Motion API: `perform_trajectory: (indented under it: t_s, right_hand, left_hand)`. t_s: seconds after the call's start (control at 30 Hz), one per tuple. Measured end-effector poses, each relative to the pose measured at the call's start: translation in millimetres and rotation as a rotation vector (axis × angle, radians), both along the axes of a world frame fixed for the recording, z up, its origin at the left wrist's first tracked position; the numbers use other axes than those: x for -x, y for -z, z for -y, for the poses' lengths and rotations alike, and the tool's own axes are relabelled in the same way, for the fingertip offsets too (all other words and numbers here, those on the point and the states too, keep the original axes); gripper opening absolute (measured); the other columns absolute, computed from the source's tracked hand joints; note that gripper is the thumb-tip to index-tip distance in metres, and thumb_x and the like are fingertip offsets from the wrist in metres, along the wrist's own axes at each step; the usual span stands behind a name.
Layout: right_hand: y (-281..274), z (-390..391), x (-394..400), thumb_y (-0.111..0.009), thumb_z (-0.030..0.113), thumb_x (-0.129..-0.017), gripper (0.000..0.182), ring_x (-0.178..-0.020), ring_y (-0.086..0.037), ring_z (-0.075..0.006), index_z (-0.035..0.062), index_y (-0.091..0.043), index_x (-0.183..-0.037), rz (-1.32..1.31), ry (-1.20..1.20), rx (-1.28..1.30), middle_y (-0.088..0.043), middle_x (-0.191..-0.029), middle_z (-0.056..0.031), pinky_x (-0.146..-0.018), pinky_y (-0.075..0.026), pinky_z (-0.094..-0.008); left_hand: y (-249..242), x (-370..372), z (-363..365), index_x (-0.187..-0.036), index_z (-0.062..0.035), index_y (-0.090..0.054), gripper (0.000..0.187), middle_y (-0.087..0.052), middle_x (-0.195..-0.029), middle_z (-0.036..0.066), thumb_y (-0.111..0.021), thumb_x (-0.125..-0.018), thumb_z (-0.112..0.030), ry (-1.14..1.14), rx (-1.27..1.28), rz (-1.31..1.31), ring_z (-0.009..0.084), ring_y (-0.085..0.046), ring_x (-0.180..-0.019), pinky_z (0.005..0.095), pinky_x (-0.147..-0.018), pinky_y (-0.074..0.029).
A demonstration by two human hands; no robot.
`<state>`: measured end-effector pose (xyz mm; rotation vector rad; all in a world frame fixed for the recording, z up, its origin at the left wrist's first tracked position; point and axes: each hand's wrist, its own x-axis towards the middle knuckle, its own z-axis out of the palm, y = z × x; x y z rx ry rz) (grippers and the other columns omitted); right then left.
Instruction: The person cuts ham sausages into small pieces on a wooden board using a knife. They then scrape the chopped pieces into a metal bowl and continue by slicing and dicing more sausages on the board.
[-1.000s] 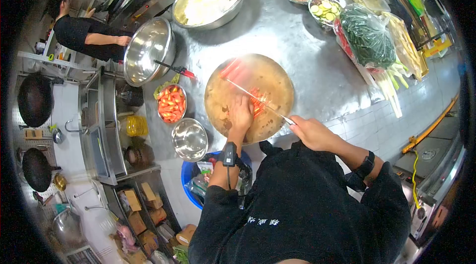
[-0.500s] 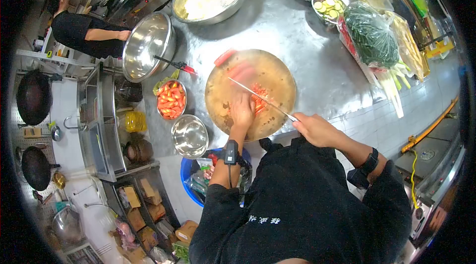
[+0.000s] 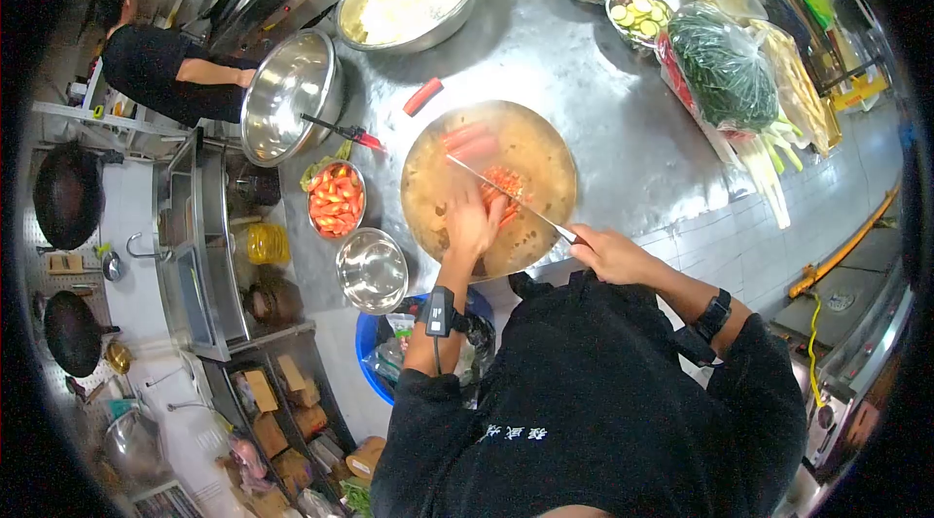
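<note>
My right hand [image 3: 615, 252] is closed round the handle of a kitchen knife [image 3: 530, 207], its blade slanting up and left across the round wooden chopping board [image 3: 535, 141]. My left hand [image 3: 471, 224] reaches over the board with fingers stretched and the thumb apart, the fingertips blurred. Finely cut orange-red bits [image 3: 504, 179] lie beside those fingers and under the blade. Thick reddish cylindrical pieces [image 3: 472, 141], also blurred, sit at the board's far side. Another reddish stick [image 3: 423, 97] lies on the metal table just beyond the board.
Left of the board stand an empty steel bowl [image 3: 373, 271], a bowl of orange-red pieces [image 3: 337, 199] and a large steel basin [image 3: 292, 95]. A basin [image 3: 461, 17] of white food is behind. Bagged greens [image 3: 725, 66] lie right. A person [image 3: 156, 66] stands at far left.
My left hand has shifted slightly left and its fingers have straightened. The reddish stick has moved off the board's far edge onto the table. The cut bits are more spread out.
</note>
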<state>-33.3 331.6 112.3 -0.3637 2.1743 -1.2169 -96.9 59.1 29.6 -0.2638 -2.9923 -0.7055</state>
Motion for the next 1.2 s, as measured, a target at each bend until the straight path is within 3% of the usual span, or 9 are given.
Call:
perform_trajectory:
  t_s: [0.1,0.2,0.3,0.5,0.6,0.7,0.9,1.07,1.2]
  right_hand:
    - [8.4,-1.2,-0.7,-0.046,0.030,-0.101,0.039,-0.088,-0.062,-0.0483,0.0036,-0.046,-0.130,-0.033,0.005,-0.031,-0.064,-0.093,-0.0296,-0.076,-0.047,-0.0540]
    - [5.0,-0.6,4.2,-0.046,0.030,-0.101,0.037,-0.088,-0.062,-0.0485,0.0042,-0.048,-0.127,-0.011,0.020,-0.043,-0.064,-0.091,-0.0294,-0.076,-0.047,-0.0541]
    - [2.7,-5.9,9.3,-0.046,0.030,-0.101,0.034,-0.086,-0.062,-0.0486,0.0041,-0.051,-0.123,-0.039,0.030,-0.036,-0.064,-0.090,-0.0291,-0.074,-0.047,-0.0542]
    - [3.4,-5.1,9.0,-0.049,0.028,-0.100,0.032,-0.077,-0.062,-0.0478,0.0043,-0.053,-0.121,-0.137,0.001,-0.055,-0.063,-0.082,-0.0272,-0.067,-0.048,-0.0535]
    - [8.1,-5.3,7.8,-0.050,0.028,-0.100,0.032,-0.074,-0.062,-0.0476,0.0045,-0.053,-0.121,-0.163,0.014,-0.014,-0.063,-0.078,-0.0267,-0.066,-0.048,-0.0531]
    - [7.7,-6.7,10.5,-0.050,0.028,-0.100,0.032,-0.075,-0.062,-0.0476,0.0042,-0.053,-0.121,-0.145,0.012,0.002,-0.063,-0.077,-0.0266,-0.066,-0.048,-0.0528]
    - [-31.5,-5.4,15.5,-0.049,0.026,-0.100,0.031,-0.076,-0.062,-0.0479,0.0036,-0.051,-0.120,-0.122,-0.031,-0.076,-0.063,-0.078,-0.0274,-0.067,-0.046,-0.0542]
    - [-57.0,-1.8,18.3,-0.048,0.026,-0.100,0.033,-0.079,-0.061,-0.0492,0.0035,-0.048,-0.124,-0.111,-0.099,-0.101,-0.063,-0.080,-0.0295,-0.070,-0.045,-0.0565]
    - [-5.6,9.9,24.0,-0.047,0.028,-0.100,0.035,-0.080,-0.061,-0.0495,0.0023,-0.049,-0.123,-0.139,-0.113,-0.159,-0.063,-0.082,-0.0294,-0.072,-0.045,-0.0568]
  left_hand:
    - [-14.8,-17.2,-7.8,-0.132,0.0080,-0.042,0.074,-0.052,-0.127,0.030,-0.070,-0.080,-0.036,0.106,0.251,-0.129,0.0455,-0.046,-0.122,0.0523,-0.105,-0.033]
    - [3.7,-16.3,-2.9,-0.133,0.0075,-0.041,0.079,-0.055,-0.123,0.027,-0.074,-0.076,-0.036,0.104,0.310,-0.221,0.0427,-0.050,-0.116,0.0504,-0.102,-0.037]
    - [7.7,-10.0,-3.5,-0.138,0.0086,-0.037,0.084,-0.048,-0.130,0.029,-0.071,-0.079,-0.039,0.015,0.278,0.120,0.0425,-0.045,-0.122,0.0492,-0.103,-0.038]
    - [-4.2,-10.6,-4.3,-0.138,0.0094,-0.037,0.083,-0.045,-0.137,0.028,-0.071,-0.081,-0.040,-0.050,0.201,0.054,0.0419,-0.044,-0.123,0.0490,-0.103,-0.038]
    - [-1.9,-12.2,-2.6,-0.133,0.0041,-0.042,0.074,-0.054,-0.122,0.025,-0.072,-0.079,-0.035,-0.051,0.090,-0.221,0.0414,-0.051,-0.110,0.0508,-0.097,-0.041]
    - [6.0,-12.9,1.0,-0.127,0.0057,-0.049,0.056,-0.051,-0.125,0.026,-0.066,-0.087,-0.030,-0.141,-0.081,-0.159,0.0414,-0.048,-0.115,0.0480,-0.098,-0.040]
    - [25.4,-5.4,-2.9,-0.096,-0.0017,-0.060,0.015,-0.056,-0.091,0.018,-0.062,-0.083,-0.008,-0.159,-0.008,-0.295,0.0370,-0.055,-0.090,0.0461,-0.080,-0.045]
    - [33.0,-2.5,-3.4,-0.096,-0.0021,-0.060,0.017,-0.059,-0.095,0.017,-0.063,-0.080,-0.008,-0.169,0.024,-0.371,0.0364,-0.056,-0.091,0.0450,-0.080,-0.047]
    - [25.5,-3.9,-5.1,-0.098,-0.0020,-0.060,0.018,-0.060,-0.100,0.018,-0.062,-0.081,-0.008,-0.151,-0.045,-0.351,0.0368,-0.057,-0.094,0.0455,-0.083,-0.047]
